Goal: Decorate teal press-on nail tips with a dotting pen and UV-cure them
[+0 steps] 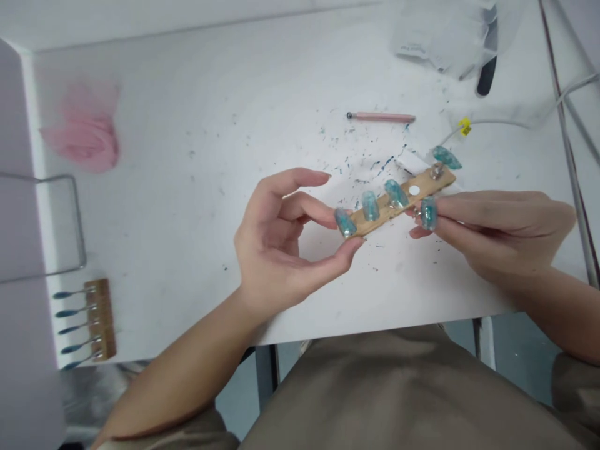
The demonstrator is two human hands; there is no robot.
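Wooden strip with teal glitter nail tips (396,200), frame ctr: left hand (281,244) pinches its end; right hand (497,231) grips loose teal tip (428,213). Keep strip level w/ steady pinch.

**What stays out of sight**

The right hand (497,231) covers the wooden strip's (398,200) near edge. The clear bag (445,34) is blurred, its contents unreadable. The grey machine (21,250) is cut off at the left edge, and the cable (515,122) at the right.

Two wooden strips (403,199) (104,319), five teal nail tips (370,205), one pink stylus (380,117), one pink cloth (87,134)
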